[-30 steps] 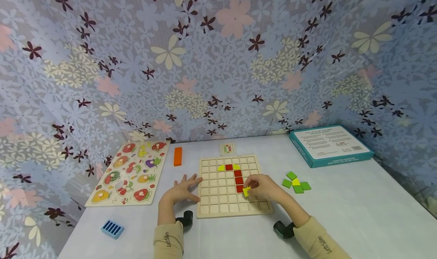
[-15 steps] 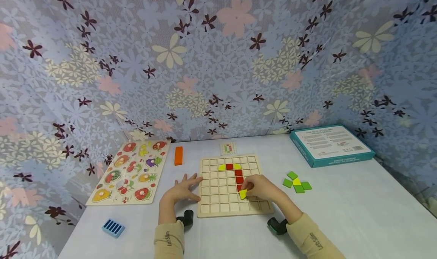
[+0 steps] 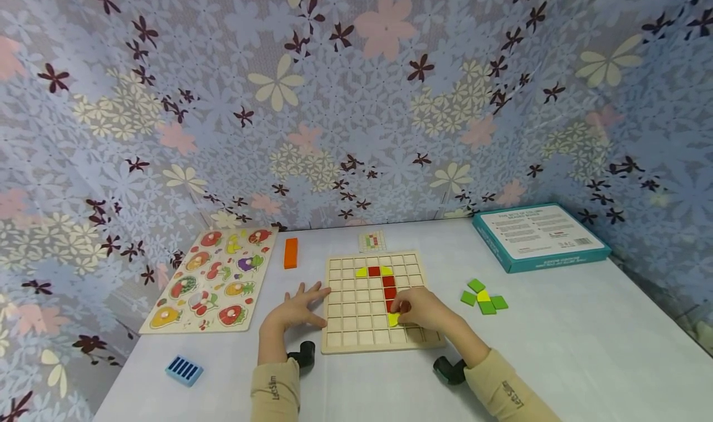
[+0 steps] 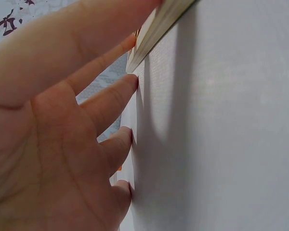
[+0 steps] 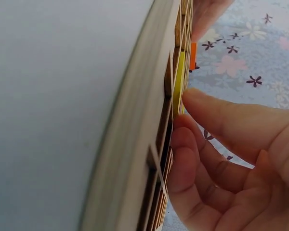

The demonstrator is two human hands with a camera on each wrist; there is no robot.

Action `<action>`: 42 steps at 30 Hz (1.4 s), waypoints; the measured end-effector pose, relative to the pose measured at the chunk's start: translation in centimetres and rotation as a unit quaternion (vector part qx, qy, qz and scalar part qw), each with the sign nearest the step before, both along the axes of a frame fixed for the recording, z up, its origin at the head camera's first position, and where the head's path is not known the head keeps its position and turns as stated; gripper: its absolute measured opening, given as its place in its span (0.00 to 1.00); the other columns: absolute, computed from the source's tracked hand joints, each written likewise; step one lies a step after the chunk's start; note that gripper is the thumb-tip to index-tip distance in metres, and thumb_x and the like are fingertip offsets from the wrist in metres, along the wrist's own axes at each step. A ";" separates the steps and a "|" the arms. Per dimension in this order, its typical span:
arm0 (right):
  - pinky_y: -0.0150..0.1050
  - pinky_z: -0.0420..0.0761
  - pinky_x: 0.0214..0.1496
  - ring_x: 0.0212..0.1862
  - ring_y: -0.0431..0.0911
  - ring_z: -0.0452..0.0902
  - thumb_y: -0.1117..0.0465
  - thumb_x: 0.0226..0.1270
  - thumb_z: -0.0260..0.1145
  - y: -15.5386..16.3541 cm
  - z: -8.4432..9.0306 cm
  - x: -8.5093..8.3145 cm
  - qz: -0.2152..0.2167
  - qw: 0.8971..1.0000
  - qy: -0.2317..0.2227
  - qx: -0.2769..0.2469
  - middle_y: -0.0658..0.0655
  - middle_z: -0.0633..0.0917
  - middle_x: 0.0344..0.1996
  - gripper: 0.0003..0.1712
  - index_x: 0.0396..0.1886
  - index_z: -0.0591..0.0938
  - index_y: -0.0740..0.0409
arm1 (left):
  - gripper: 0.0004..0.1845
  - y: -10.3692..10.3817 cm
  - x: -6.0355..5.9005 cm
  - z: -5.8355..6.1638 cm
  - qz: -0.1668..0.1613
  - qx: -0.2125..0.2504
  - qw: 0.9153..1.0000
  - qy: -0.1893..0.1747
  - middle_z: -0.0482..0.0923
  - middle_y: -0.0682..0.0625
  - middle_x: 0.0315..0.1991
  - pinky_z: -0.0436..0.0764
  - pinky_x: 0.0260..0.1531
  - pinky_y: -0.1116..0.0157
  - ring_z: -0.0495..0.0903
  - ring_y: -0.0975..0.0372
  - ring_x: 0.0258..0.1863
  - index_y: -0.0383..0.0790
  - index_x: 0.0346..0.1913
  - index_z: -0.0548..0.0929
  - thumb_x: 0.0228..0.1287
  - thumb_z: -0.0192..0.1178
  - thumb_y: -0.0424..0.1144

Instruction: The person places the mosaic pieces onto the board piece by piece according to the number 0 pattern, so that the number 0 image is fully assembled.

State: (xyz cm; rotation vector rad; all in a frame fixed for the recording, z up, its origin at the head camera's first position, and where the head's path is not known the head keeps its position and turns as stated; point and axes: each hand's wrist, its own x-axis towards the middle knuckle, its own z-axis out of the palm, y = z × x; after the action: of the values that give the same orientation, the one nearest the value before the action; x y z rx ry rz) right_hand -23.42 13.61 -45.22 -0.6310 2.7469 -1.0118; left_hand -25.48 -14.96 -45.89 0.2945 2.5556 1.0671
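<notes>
A wooden grid board (image 3: 356, 341) lies on the white table, with a column of red square tiles (image 3: 389, 292) and two yellow tiles, one (image 3: 361, 272) left of the top red tile (image 3: 374, 271) and one on its right. My right hand (image 3: 420, 307) pinches another yellow tile (image 3: 393, 319) just under the red column. In the right wrist view the thumb (image 5: 202, 103) and curled fingertips meet at this yellow tile (image 5: 178, 84), which sits low in the grid. My left hand (image 3: 292, 310) has its fingers spread, thumb and index finger at the board's left edge, the other fingertips on the table.
Right of the board lie several green tiles (image 3: 487, 307) around a yellow one. A small pattern card (image 3: 372, 241) and an orange block (image 3: 291, 253) lie behind. A fruit puzzle (image 3: 211, 279) and a blue slotted block (image 3: 184, 371) are left; a teal box (image 3: 540, 236) stands back right.
My right hand has moved slightly left, bringing the yellow tile from beside the lowest red tile to directly below it. The left hand stays at the board's edge.
</notes>
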 end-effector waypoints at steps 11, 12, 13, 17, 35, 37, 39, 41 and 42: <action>0.35 0.74 0.30 0.28 0.42 0.70 0.71 0.51 0.67 0.0 0.8 0.1 -0.004 1.000 -0.008 -0.008 0.49 0.77 0.23 0.07 0.31 0.81 0.58 | 0.41 0.0 0.1 0.3 -0.002 0.001 1.000 0.004 0.50 0.44 0.72 0.26 0.65 0.43 0.33 0.45 0.71 0.46 0.66 0.68 0.43 0.70 0.33; 0.35 0.74 0.30 0.28 0.42 0.70 0.71 0.52 0.67 0.2 0.9 0.1 -0.003 1.000 -0.009 -0.011 0.49 0.77 0.23 0.07 0.31 0.81 0.58 | 0.41 0.0 0.1 0.3 -0.001 0.001 1.000 0.004 0.50 0.44 0.72 0.26 0.65 0.43 0.32 0.45 0.71 0.46 0.66 0.68 0.43 0.70 0.33; 0.35 0.74 0.30 0.29 0.42 0.71 0.70 0.52 0.67 0.3 1.0 0.0 -0.003 1.000 -0.010 -0.014 0.49 0.78 0.23 0.07 0.32 0.81 0.58 | 0.41 0.0 0.1 0.3 -0.001 0.002 1.000 0.004 0.50 0.44 0.72 0.26 0.65 0.43 0.32 0.45 0.71 0.46 0.66 0.68 0.43 0.70 0.33; 0.35 0.75 0.31 0.30 0.42 0.72 0.69 0.55 0.66 1.3 1.3 -0.4 -0.002 0.999 -0.009 -0.032 0.50 0.79 0.25 0.06 0.34 0.81 0.59 | 0.41 0.0 0.1 0.3 0.000 0.003 1.000 0.002 0.51 0.44 0.72 0.26 0.65 0.42 0.32 0.45 0.71 0.46 0.66 0.68 0.43 0.70 0.33; 0.36 0.73 0.30 0.30 0.45 0.71 0.69 0.54 0.66 6.9 2.4 -1.7 -0.066 0.997 -0.003 -0.039 0.53 0.78 0.27 0.10 0.38 0.80 0.64 | 0.41 0.0 0.1 0.2 -0.003 0.003 1.000 -0.001 0.50 0.44 0.72 0.26 0.65 0.42 0.33 0.45 0.71 0.46 0.66 0.68 0.43 0.70 0.33; 0.37 0.74 0.30 0.30 0.45 0.72 0.69 0.54 0.66 7.4 2.3 -1.8 -0.073 0.997 -0.014 -0.034 0.54 0.78 0.27 0.11 0.38 0.80 0.64 | 0.41 0.0 0.1 0.1 -0.005 0.002 1.000 0.000 0.50 0.44 0.72 0.26 0.65 0.42 0.33 0.45 0.71 0.45 0.66 0.68 0.43 0.70 0.33; 0.36 0.74 0.30 0.31 0.45 0.72 0.68 0.54 0.66 8.0 2.2 -1.9 -0.078 0.996 -0.024 -0.027 0.54 0.79 0.28 0.11 0.39 0.80 0.64 | 0.41 0.0 0.1 0.1 -0.005 0.002 1.000 0.001 0.50 0.44 0.72 0.26 0.65 0.42 0.33 0.45 0.71 0.45 0.66 0.68 0.43 0.70 0.33; 0.37 0.74 0.30 0.31 0.46 0.72 0.68 0.54 0.66 8.5 2.0 -2.0 -0.082 0.996 -0.032 -0.018 0.55 0.79 0.29 0.11 0.39 0.80 0.64 | 0.41 0.0 0.0 0.1 -0.006 0.002 1.000 0.002 0.50 0.43 0.72 0.26 0.64 0.42 0.33 0.45 0.71 0.45 0.66 0.68 0.43 0.70 0.33; 0.37 0.74 0.30 0.32 0.46 0.72 0.68 0.54 0.66 8.7 2.0 -2.0 -0.084 0.996 -0.037 -0.014 0.55 0.79 0.30 0.11 0.39 0.80 0.64 | 0.41 0.0 0.0 0.0 -0.005 0.001 1.000 0.002 0.50 0.44 0.72 0.25 0.65 0.42 0.33 0.45 0.71 0.45 0.66 0.68 0.43 0.70 0.33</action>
State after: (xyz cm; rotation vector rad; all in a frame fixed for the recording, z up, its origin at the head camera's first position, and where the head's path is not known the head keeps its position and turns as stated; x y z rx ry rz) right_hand -25.42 22.32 -43.21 -0.3643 2.7622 -1.0870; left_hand -25.50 -15.00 -45.85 0.3101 2.5528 1.0670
